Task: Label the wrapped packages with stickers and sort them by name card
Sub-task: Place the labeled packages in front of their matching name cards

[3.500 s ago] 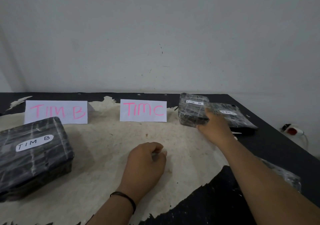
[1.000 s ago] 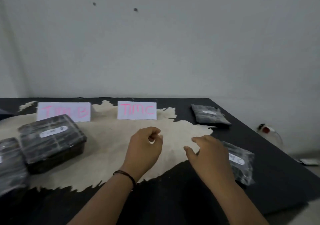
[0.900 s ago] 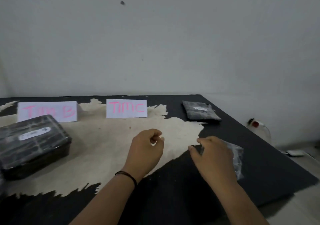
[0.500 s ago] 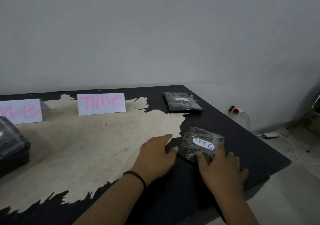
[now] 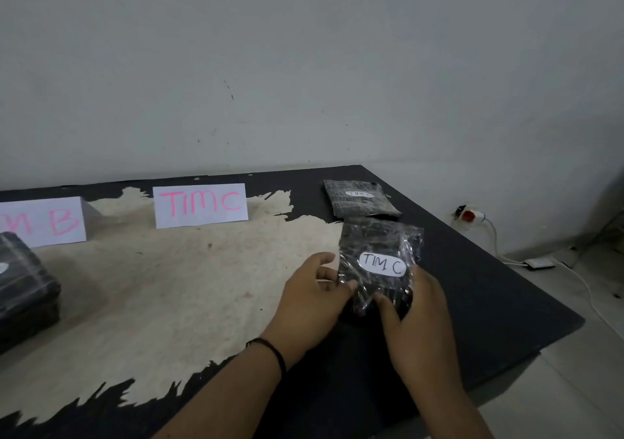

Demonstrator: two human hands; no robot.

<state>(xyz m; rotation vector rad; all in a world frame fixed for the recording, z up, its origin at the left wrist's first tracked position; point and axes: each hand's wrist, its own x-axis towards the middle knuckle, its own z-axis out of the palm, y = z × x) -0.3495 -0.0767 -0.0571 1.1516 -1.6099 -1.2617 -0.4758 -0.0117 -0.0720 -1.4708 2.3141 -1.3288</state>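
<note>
Both hands, left [image 5: 312, 298] and right [image 5: 413, 317], pinch the small black plastic-wrapped package [image 5: 378, 263] raised above the black table [image 5: 489, 290]; carry it level to the white TIM C card [image 5: 200, 205].

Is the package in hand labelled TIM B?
No, the sticker on the held package reads TIM C.

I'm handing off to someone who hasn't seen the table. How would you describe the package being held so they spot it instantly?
Start at the white TIM C name card standing near the wall, then look right and toward the viewer. The small plastic-wrapped black package is held up by the left hand and right hand. Unlike the flat TIM C package lying behind it, it is lifted, its oval sticker facing the camera.
</note>
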